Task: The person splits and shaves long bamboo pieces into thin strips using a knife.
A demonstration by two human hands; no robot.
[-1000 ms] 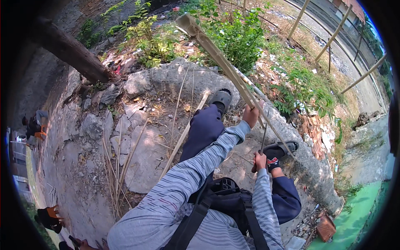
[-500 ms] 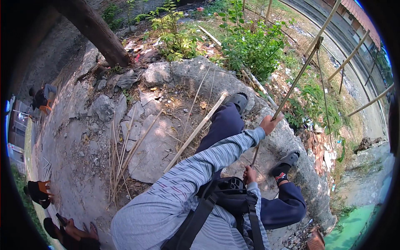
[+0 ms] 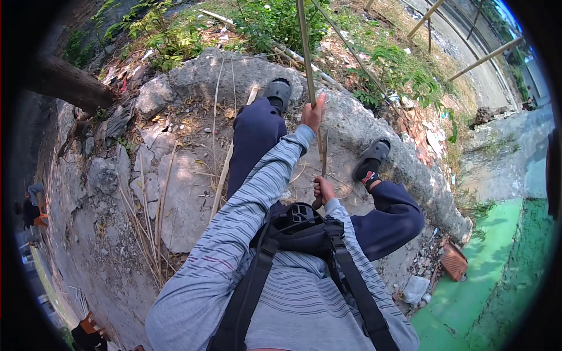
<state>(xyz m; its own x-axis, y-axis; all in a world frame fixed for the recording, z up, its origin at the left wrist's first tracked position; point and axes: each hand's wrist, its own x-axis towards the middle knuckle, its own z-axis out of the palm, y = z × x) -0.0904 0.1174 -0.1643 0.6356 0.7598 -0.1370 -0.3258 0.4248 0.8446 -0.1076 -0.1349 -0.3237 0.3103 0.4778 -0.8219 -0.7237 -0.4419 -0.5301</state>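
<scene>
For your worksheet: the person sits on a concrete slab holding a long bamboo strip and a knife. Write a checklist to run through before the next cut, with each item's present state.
1. Left hand grips the bamboo strip above the cutting point: ok.
2. Right hand closed around the knife handle: ok.
3. Blade seated in the strip: cannot tell, too small.
4. Left hand well away from the blade: not ok, it sits just above the tip.
5. Feet in grey sandals planted on the concrete slab: ok.
6. Legs out of the blade's line: not ok, the knife sits between the knees.
</scene>
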